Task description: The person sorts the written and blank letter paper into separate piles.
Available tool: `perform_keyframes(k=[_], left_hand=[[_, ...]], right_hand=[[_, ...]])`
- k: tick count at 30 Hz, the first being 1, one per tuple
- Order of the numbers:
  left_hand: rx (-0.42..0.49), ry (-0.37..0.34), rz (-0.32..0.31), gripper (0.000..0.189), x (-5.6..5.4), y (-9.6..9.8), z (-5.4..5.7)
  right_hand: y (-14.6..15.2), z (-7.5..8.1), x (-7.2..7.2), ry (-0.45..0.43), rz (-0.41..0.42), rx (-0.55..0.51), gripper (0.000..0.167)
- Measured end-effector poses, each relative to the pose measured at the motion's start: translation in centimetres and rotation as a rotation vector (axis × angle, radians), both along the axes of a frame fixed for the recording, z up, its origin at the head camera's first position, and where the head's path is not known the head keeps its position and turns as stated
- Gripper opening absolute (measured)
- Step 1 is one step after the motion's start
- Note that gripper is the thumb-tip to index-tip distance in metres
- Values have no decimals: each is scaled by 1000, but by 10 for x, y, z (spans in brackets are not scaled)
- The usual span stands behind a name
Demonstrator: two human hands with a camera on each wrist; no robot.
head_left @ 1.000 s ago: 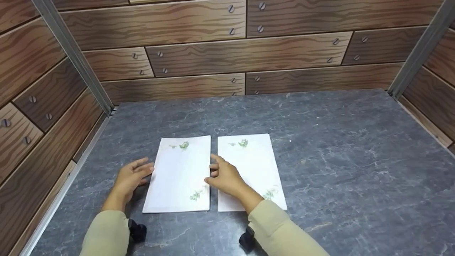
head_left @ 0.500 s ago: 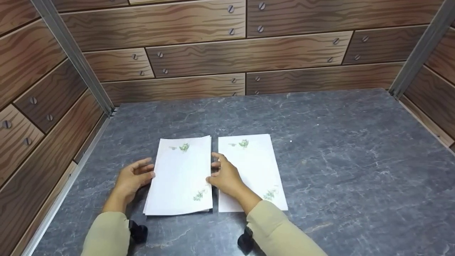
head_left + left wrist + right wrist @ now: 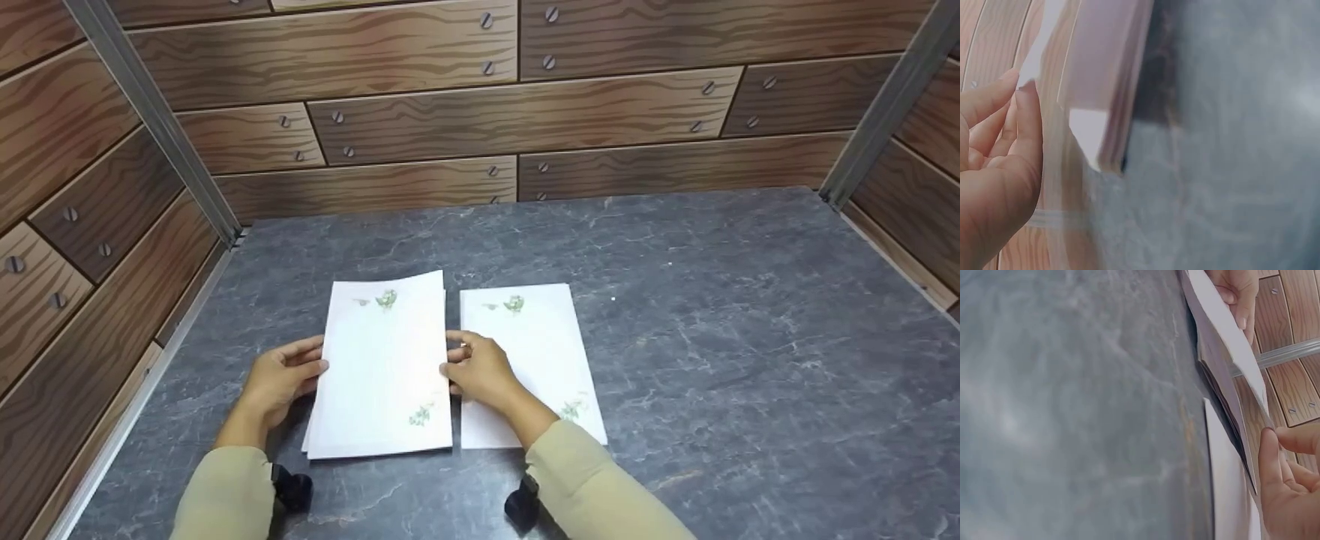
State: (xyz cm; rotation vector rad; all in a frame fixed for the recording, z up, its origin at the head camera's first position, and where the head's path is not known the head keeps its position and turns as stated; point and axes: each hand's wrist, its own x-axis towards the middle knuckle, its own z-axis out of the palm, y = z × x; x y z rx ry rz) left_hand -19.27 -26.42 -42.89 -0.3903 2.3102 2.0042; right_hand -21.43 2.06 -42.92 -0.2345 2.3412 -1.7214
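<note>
A white sheet of paper with small green plant prints is raised off the left paper stack. Thumb and fingers of my left hand pinch its left edge. On the opposite edge, my right hand pinches the paper between thumb and fingertips. The right wrist view shows the lifted sheet bowed, with a gap above the stack. Most of that stack is hidden from the head view. A matching white paper pile lies flat to the right, partly covered by my right hand and forearm.
The grey marbled table extends behind and to the right of the papers. Wood-patterned walls enclose the back and both sides, with metal corner posts. Black wrist devices hang under both sleeves.
The top sheet has come up from the left stack, first shifting slightly toward me, then rising. Both hands now pinch its edges. The right pile has stayed in place.
</note>
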Motion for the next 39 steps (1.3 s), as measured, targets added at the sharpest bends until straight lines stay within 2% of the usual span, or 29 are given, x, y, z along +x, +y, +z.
perform_keyframes(k=[12,20,30,39], left_hand=[[-7,19,13,51,-5,12,10],[21,41,9,49,-11,30,14],[40,50,34,46,-18,57,8],[57,69,54,43,-16,84,4]], right_hand=[[15,7,-5,-78,-35,-89,49],[30,9,-7,-70,-56,-106,49],[52,8,-11,-77,-95,-78,49],[75,1,-12,-80,-126,-52,48]])
